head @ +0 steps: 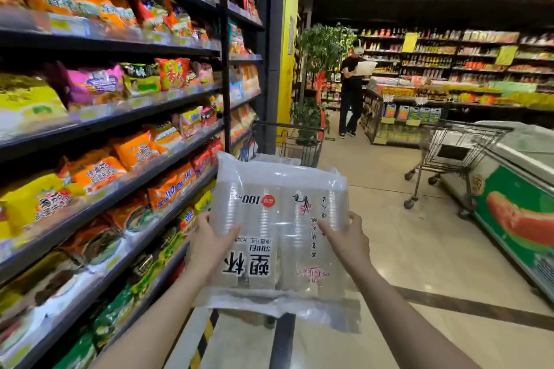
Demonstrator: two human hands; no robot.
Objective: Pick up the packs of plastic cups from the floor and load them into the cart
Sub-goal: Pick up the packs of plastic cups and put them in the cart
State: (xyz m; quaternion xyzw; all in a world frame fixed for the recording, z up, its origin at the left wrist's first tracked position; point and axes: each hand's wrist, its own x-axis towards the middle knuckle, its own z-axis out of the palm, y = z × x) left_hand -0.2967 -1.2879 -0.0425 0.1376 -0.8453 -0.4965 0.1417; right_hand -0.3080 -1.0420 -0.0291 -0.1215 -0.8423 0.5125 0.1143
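A clear pack of plastic cups with black and red print is held up in front of me, its print upside down. My left hand grips its left edge with the thumb on top. My right hand grips its right edge the same way. Just beyond the pack stands a dark wire cart beside the shelves, and another clear pack shows inside it, partly hidden by the held pack.
Snack shelves run along the left. A second cart stands at the right beside a chest freezer. A person carrying a white bag stands far down the aisle. Tiled floor lies open between the carts.
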